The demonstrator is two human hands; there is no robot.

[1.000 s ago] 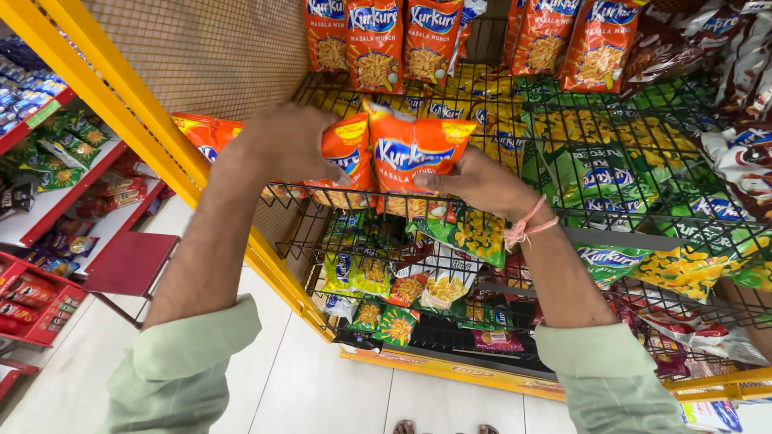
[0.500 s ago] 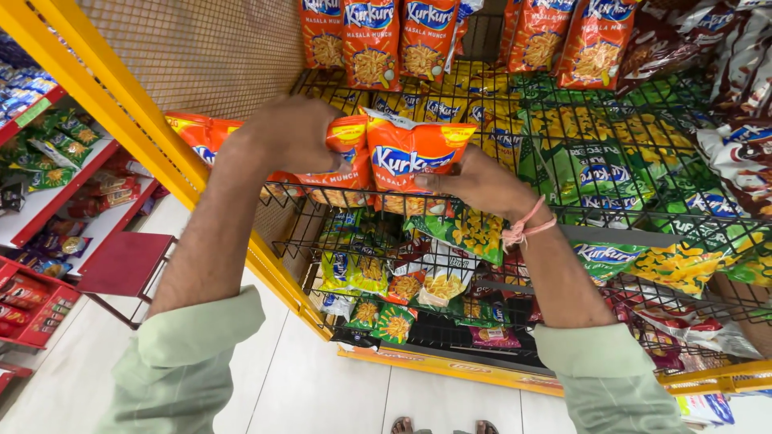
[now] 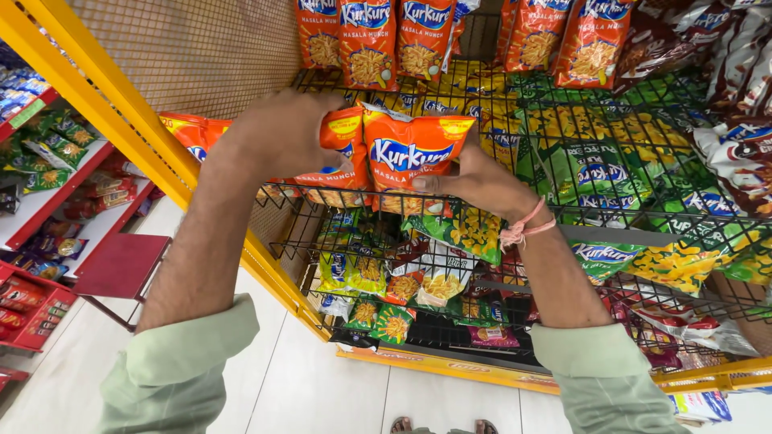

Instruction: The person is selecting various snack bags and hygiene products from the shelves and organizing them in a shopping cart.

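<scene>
While my left hand [image 3: 281, 133] and right hand [image 3: 474, 181] pinch orange snack packets [image 3: 406, 153] upright at the wire shelf [image 3: 322, 201], I judge stocking partly done: the shelf's near-left end looks sparse.

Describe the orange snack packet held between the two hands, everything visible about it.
The orange snack packet is a glossy, puffed foil-like pouch with yellow upper corners and a blue-and-white logo. It stands upright at the front of a black wire shelf. The right hand grips its right edge; the left hand holds a similar packet beside it.
</scene>
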